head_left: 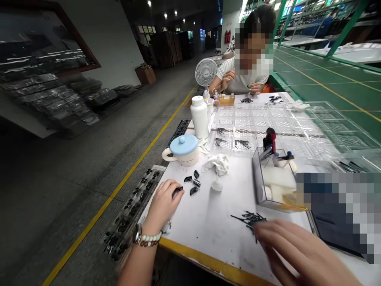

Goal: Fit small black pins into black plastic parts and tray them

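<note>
My left hand (163,201) rests at the table's left edge, its fingers pinched on a small glossy black piece (177,190). Several similar curved black pieces (195,182) lie just to its right. On the near right, my right hand (297,246) is at a loose pile of thin black strips (250,217). Its fingertips overlap the pile's right side and are smeared by motion, so whether they grip a strip is hidden. A small white-topped bottle (217,184) and a crumpled white cloth (218,163) sit beyond the black pieces.
A blue-lidded mug (183,150) and white bottle (199,117) stand at the left edge. A clear box of supplies (275,180) is at right centre. Clear trays (262,119) cover the far table. A tray of black parts (131,212) is below left. A co-worker (244,71) sits opposite.
</note>
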A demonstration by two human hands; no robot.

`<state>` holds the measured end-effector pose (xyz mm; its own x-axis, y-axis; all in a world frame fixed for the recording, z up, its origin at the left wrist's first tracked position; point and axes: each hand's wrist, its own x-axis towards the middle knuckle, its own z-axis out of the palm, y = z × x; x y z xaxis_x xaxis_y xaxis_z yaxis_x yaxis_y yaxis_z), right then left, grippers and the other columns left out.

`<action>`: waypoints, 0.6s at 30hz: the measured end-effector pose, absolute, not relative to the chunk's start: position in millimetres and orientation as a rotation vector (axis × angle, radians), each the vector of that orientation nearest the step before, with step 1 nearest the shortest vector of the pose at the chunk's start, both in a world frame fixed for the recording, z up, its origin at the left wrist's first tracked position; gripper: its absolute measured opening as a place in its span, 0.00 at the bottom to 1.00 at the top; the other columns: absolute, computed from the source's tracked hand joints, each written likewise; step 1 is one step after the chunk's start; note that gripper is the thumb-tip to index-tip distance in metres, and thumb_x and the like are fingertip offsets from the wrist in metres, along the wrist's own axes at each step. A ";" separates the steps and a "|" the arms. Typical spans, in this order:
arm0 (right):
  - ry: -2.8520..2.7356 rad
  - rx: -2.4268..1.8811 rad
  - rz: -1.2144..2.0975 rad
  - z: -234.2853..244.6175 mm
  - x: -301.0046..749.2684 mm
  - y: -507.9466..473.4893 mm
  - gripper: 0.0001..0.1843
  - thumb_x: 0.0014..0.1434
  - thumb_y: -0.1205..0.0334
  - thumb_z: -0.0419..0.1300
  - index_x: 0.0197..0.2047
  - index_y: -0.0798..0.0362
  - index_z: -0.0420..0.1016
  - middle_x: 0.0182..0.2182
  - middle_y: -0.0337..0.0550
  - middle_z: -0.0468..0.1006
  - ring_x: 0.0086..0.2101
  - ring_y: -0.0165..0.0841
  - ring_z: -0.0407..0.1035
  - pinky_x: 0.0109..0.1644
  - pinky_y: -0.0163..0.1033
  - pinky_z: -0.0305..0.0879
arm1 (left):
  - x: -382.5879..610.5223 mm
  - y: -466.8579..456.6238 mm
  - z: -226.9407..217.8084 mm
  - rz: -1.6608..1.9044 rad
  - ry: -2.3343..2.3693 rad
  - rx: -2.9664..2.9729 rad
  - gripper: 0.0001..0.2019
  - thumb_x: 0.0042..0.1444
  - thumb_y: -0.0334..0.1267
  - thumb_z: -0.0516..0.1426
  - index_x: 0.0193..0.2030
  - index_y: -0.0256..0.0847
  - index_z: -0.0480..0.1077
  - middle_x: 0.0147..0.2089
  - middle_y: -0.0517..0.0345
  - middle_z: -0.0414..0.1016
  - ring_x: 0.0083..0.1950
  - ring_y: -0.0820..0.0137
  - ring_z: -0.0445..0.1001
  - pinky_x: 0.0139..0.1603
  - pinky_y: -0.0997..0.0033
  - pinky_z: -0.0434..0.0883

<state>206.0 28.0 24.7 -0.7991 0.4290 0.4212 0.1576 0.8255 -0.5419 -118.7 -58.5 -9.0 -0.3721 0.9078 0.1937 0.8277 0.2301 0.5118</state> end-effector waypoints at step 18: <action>-2.063 -0.938 1.133 14.4 86.7 65.3 0.13 0.58 0.50 0.57 0.35 0.52 0.65 0.41 0.49 0.74 0.34 0.36 0.70 0.38 0.41 0.70 | -82.0 -55.5 27.9 1.446 1.519 0.907 0.14 0.51 0.39 0.64 0.41 0.36 0.69 0.40 0.54 0.74 0.37 0.66 0.79 0.36 0.70 0.75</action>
